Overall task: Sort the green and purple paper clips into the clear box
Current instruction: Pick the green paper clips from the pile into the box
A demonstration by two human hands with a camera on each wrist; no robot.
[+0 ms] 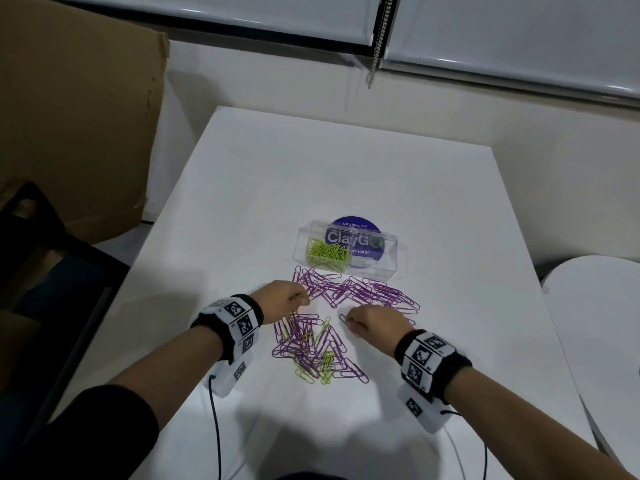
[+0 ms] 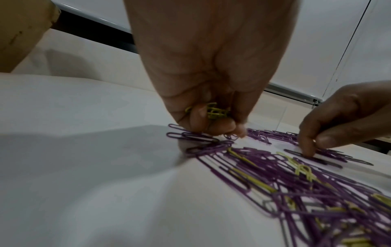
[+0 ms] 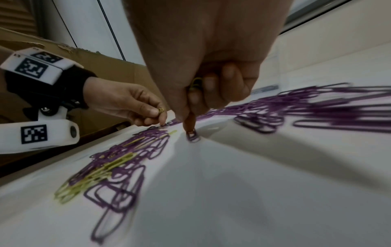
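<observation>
— Green paper clips [image 2: 213,111]: where? — Bunched in the left hand [image 1: 289,296], fingers curled round them; more in the right hand [image 1: 372,322], one fingertip pressing a purple clip [image 3: 193,135]. — Others? — Clear box [image 1: 346,249], mixed pile [image 1: 313,348] on tabletop [image 1: 346,174].

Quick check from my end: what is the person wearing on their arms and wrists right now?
Both hands are bare. Each wrist carries a black band ringed with white blocks printed with black square markers. A white camera housing hangs under each wrist, also marker-tagged, with a thin black cable trailing back toward the body. The left arm shows a dark sleeve pushed up the forearm.
</observation>
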